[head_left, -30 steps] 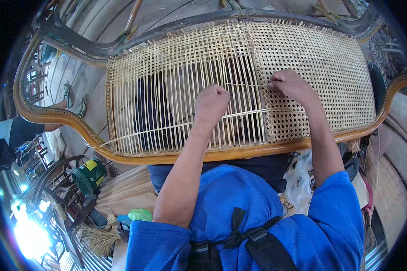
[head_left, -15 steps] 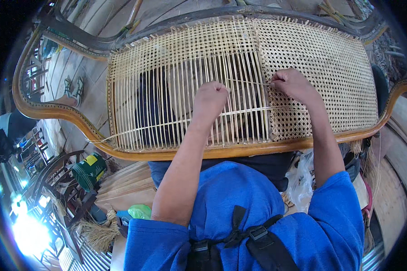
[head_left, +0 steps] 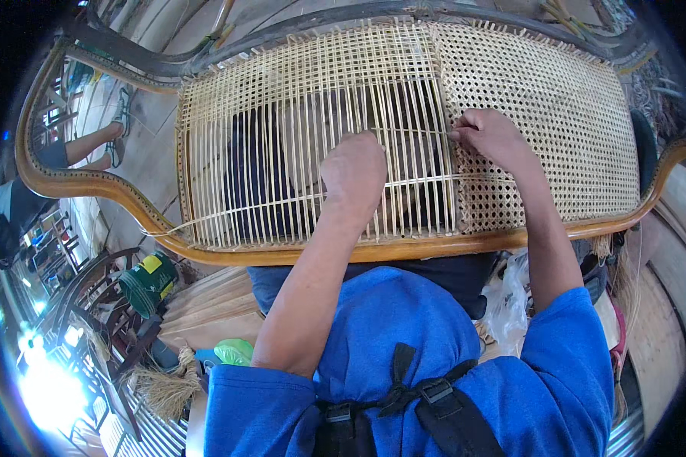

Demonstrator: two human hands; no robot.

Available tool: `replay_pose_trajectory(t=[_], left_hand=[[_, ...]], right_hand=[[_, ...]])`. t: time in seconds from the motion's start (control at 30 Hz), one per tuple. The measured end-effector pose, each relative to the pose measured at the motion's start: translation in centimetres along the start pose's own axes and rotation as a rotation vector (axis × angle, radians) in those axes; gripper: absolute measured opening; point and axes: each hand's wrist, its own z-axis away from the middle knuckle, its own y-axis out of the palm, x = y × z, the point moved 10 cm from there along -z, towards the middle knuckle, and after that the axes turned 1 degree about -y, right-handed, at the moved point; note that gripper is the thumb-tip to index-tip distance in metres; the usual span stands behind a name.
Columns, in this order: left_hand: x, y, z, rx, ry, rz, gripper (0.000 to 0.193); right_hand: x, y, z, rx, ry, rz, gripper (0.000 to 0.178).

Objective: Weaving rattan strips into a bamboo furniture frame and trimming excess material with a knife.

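Observation:
A curved wooden furniture frame (head_left: 343,255) lies across in front of me, strung with cane. Its right cane panel (head_left: 541,129) is closely woven with small holes. On the left panel, bare upright cane strands (head_left: 263,175) show below a woven band at the far side. My right hand (head_left: 492,139) pinches a thin cane strand (head_left: 413,131) beside the divider between the panels. That strand runs left across the uprights to my left hand (head_left: 354,171), closed over the left panel with its fingertips partly hidden. Nearer me, a pale cane strip (head_left: 282,201) crosses the uprights.
A person's legs (head_left: 91,146) in sandals are at the far left. A green bucket (head_left: 146,286), wooden boards (head_left: 209,305) and a bundle of fibres (head_left: 166,388) sit at lower left. A clear plastic bag (head_left: 507,301) hangs near my right arm.
My left hand has turned and shifted slightly left and nearer me. My right hand stays almost in place, pinching the strand. The other person's legs at the left have moved further into view.

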Motion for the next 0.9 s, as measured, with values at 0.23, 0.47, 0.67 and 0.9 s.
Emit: replay_pose_trajectory(t=[0.23, 0.47, 0.67, 0.9], left_hand=[[1.5, 0.9, -0.6, 0.134, -0.114, 0.456, 0.019], [1.2, 0.5, -0.2, 0.081, -0.005, 0.395, 0.019], [0.9, 0.0, 0.4, -0.026, 0.042, 0.057, 0.02], [3.1, 1.3, -0.6, 0.26, -0.221, 0.612, 0.02]], right_hand=[[-0.9, 0.1, 0.4, 0.062, -0.041, -0.023, 0.021], [0.3, 0.3, 0.4, -0.181, -0.099, 0.205, 0.019], [-0.4, 0.3, 0.6, 0.038, 0.031, -0.014, 0.021], [-0.2, 0.0, 0.0, 0.057, -0.004, 0.028, 0.017]])
